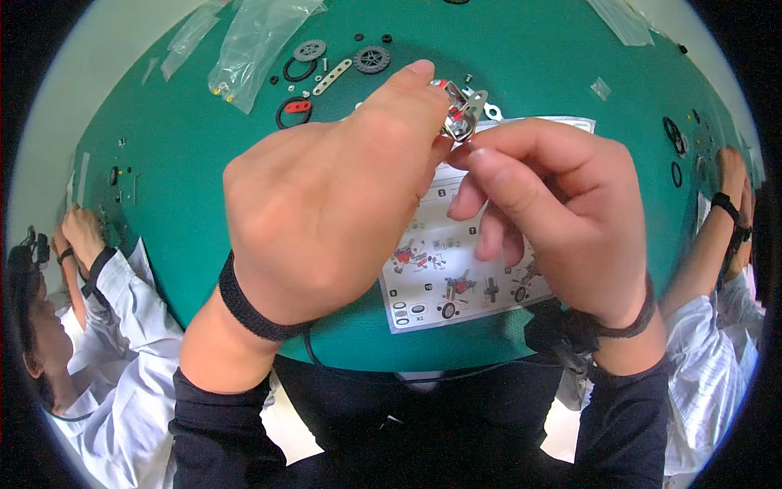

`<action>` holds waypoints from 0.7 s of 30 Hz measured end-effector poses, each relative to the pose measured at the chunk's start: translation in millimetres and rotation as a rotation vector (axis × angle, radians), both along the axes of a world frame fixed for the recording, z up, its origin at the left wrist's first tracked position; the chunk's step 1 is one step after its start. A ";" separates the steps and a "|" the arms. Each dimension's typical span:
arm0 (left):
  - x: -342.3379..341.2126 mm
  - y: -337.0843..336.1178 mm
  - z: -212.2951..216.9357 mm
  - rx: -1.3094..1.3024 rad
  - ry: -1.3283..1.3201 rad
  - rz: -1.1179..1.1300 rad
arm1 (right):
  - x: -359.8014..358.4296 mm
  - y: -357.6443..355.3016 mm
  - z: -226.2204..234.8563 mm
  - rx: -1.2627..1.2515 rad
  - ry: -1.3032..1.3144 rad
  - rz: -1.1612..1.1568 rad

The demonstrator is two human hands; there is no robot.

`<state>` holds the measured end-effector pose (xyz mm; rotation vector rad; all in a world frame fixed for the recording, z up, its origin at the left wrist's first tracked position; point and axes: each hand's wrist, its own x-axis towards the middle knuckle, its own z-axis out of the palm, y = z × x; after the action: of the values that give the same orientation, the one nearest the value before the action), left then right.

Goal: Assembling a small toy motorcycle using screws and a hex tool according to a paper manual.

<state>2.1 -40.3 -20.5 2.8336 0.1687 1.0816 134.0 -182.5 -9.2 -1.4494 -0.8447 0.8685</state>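
Note:
Above the table, my left hand (326,196) is closed round a small metal model assembly (461,121) of shiny bent plates with red bits. Its fingertips are hidden behind the back of the hand. My right hand (570,204) meets the assembly's lower end, thumb and forefinger pinched together. A thin metal bit shows at that pinch, too small to name. Under both hands lies a printed instruction sheet (456,265) with pictures of a model motorbike. Just beyond the assembly, a silver link with a round end (493,111) and a small dark screw (468,78) rest on the table.
On the green table (521,49), a grey toothed wheel (372,59), a grey spoked disc (309,50), black rings, a perforated strip (332,77) and a red piece (298,107) lie far left of centre. A clear bag (261,49) lies beyond. Other people work at both sides.

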 end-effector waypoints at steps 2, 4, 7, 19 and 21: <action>0.7 0.9 -1.7 -0.013 -0.005 -0.028 | 2.2 -0.4 0.2 0.016 0.085 0.011; 0.7 1.4 -1.6 -0.010 -0.011 -0.040 | 4.1 -1.0 5.6 -0.050 0.141 0.026; 0.1 0.3 0.3 -0.006 -0.010 -0.044 | 5.3 0.8 8.0 -0.056 0.186 0.031; 0.7 0.3 -1.3 -0.002 0.017 -0.081 | 5.6 0.3 3.2 -0.099 0.122 0.054; 1.0 1.6 -2.5 -0.012 -0.003 -0.091 | 6.2 0.6 5.3 -0.105 0.070 0.061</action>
<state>3.1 -38.7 -23.0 2.7987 0.0458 1.0622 140.2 -181.9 -3.9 -1.4812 -0.8042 1.0169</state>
